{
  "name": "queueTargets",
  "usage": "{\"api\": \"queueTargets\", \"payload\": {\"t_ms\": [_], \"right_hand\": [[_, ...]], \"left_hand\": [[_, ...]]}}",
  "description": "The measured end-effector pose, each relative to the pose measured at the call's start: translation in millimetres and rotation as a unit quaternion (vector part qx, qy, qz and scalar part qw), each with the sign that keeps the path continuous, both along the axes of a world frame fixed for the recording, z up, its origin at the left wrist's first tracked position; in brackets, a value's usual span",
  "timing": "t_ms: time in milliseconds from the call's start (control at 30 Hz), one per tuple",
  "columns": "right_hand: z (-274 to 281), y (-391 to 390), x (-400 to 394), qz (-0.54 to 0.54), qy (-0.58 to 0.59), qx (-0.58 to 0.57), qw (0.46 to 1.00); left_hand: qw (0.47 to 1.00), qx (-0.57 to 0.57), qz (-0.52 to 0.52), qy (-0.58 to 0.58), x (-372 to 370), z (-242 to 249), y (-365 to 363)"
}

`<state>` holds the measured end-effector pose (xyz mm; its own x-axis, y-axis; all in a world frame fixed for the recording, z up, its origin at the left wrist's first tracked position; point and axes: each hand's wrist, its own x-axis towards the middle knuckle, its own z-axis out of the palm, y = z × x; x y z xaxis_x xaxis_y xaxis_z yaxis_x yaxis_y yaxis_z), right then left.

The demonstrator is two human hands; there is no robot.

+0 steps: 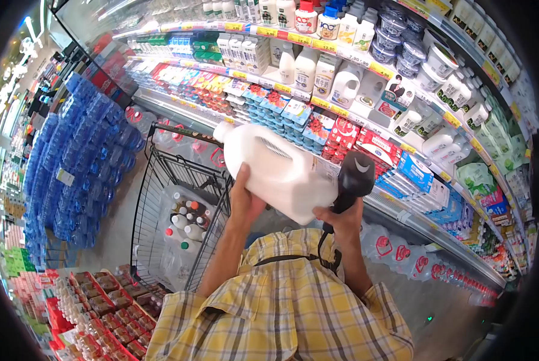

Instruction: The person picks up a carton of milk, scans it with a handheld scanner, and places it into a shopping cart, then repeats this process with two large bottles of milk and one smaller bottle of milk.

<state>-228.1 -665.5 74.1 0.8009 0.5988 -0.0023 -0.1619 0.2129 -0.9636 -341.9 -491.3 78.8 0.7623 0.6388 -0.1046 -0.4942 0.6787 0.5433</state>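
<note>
store shelves [283,89], jug [281,186] in left hand [245,201]

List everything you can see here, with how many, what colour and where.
Large jug: one, white, held up centre
Handheld device: one, black, beside the jug's base
Shopping cart: one, black, left
Bottles in cart: several, mixed caps, wrapped in clear plastic
Water bottles: many, blue, stacked far left
Shelves: several, white, yellow price labels, top and right
Milk cartons: several, white, upper shelf
Tubs: several, clear and blue, upper right
Boxed drinks: many, red, blue and white, lower shelf
Bottle packs: several, clear with red labels, floor
Packaged goods: many, red and brown, lower left
Shirt: one, yellow plaid, bottom
Left hand: one, on the jug
Right hand: one, gripping the device
</note>
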Motion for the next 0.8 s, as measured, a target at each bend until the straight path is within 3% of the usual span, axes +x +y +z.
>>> {"api": "queueTargets", "payload": {"t_ms": [33,167,233,333,467,567,667,733,767,800], "right_hand": [[5,0,-2,-0.026,-0.074,0.01,0.997],[30,-4,-9,-0.056,-0.187,-0.06,0.979],[48,-3,-20,-0.071,-0.345,-0.128,0.927],[39,1,-24,-0.09,-0.368,-0.096,0.92],[24,-1,-26,-0.024,-0.291,-0.116,0.949],[40,-1,-29,0.014,-0.377,-0.11,0.92],[48,-11,-27,0.074,-0.268,-0.075,0.958],[53,-25,-25,0.181,-0.075,-0.101,0.975],[59,-29,-24,0.182,-0.072,-0.1,0.975],[67,-33,-23,0.253,-0.064,-0.094,0.961]], "left_hand": [[0.999,-0.015,0.031,-0.018,1,-2,-2],[0.997,-0.041,0.042,-0.044,4,-3,-5],[0.998,-0.04,0.05,-0.025,5,5,-4],[0.997,-0.061,0.053,0.001,8,1,-3],[0.995,-0.085,0.049,-0.012,9,-14,6],[0.994,-0.085,0.067,-0.005,7,-19,21],[0.994,-0.068,0.083,0.022,2,-8,30],[0.996,-0.048,0.073,-0.003,-6,-17,46],[0.996,-0.048,0.074,0.0,-8,-26,55],[0.997,-0.039,0.069,-0.005,-10,-29,61]]}}
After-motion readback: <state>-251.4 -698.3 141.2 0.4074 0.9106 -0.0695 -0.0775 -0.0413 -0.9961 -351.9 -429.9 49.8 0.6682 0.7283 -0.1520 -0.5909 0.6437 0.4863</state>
